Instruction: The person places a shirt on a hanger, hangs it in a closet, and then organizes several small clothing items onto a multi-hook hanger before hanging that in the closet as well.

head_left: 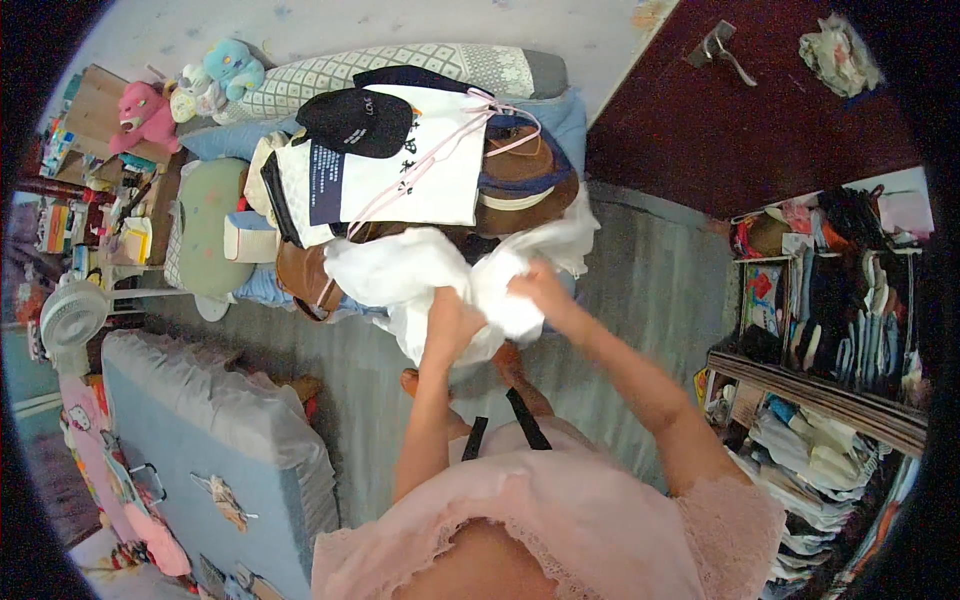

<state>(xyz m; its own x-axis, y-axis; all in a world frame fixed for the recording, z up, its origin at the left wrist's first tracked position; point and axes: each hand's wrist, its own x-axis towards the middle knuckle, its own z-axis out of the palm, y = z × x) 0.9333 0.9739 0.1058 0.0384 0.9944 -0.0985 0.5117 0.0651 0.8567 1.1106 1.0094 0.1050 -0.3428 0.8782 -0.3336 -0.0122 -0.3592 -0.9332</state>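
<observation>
In front of me, at the near edge of a bed, I hold up a thin white crumpled sheet (400, 270); cloth or plastic, I cannot tell which. My left hand (456, 322) is closed on its middle part. My right hand (543, 298), slightly blurred, grips it a little farther right. Beyond the sheet lies a white drawstring bag (440, 150) with pink cords. A black cap (362, 122) rests on the drawstring bag. Brown bags (522, 208) show beside and beneath it, partly covered.
A patterned long cushion (400, 72) and plush toys (146, 118) line the back. A white fan (76, 318) stands left, by a blue mattress-like block (210, 460). Clothes shelves (815, 400) are at right, below a dark red door (700, 130). Grey floor (640, 270) lies between.
</observation>
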